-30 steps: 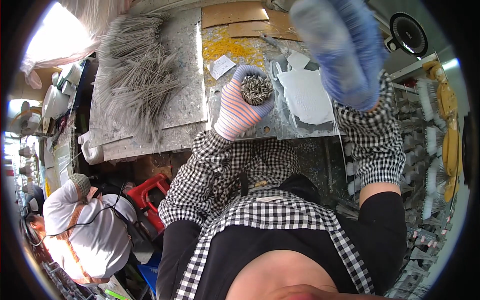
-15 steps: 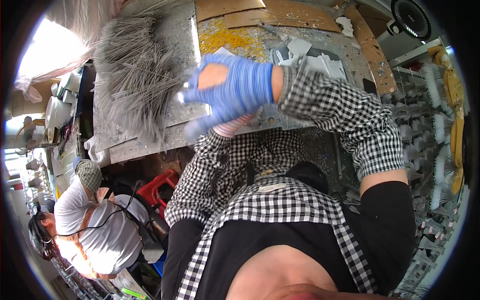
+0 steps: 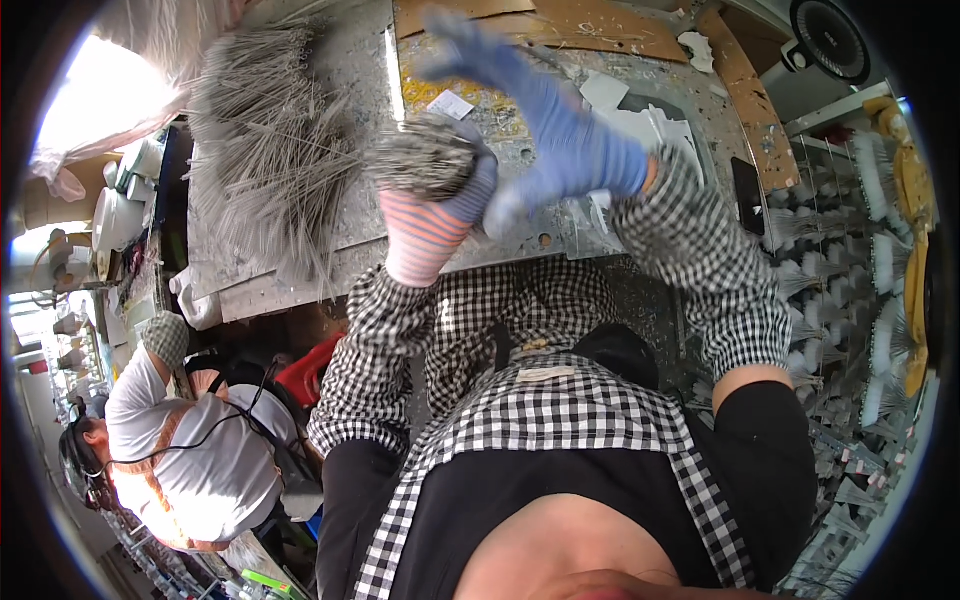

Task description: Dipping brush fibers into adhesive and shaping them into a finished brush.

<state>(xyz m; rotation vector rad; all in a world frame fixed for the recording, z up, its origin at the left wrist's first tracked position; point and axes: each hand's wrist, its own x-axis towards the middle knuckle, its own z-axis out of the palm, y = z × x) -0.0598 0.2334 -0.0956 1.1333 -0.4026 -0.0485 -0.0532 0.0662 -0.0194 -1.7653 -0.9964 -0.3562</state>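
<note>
My left hand point(image 3: 430, 220), in a pink glove with grey-blue stripes, is closed around a bundle of thin grey strands point(image 3: 424, 160). The ends of the bundle face up and are smeared by motion. Just to its right, my right hand point(image 3: 555, 140) in a blue striped glove is raised over the table with thumb and fingers spread. It appears to hold nothing, though its fingertips are blurred. A large pile of similar grey strands point(image 3: 265, 150) lies on the table left of my hands.
The worktable point(image 3: 240, 300) is stained and speckled. Yellow bits point(image 3: 418, 92), a small white label point(image 3: 451, 104) and white paper pieces point(image 3: 655, 130) lie on it. A dark phone-like slab point(image 3: 747, 195) rests at right, below cardboard point(image 3: 590, 35). A person point(image 3: 195, 450) sits at lower left.
My right hand has swung up and to the right, away from my left hand. My left hand, mostly hidden behind it before, now shows with the strand bundle.
</note>
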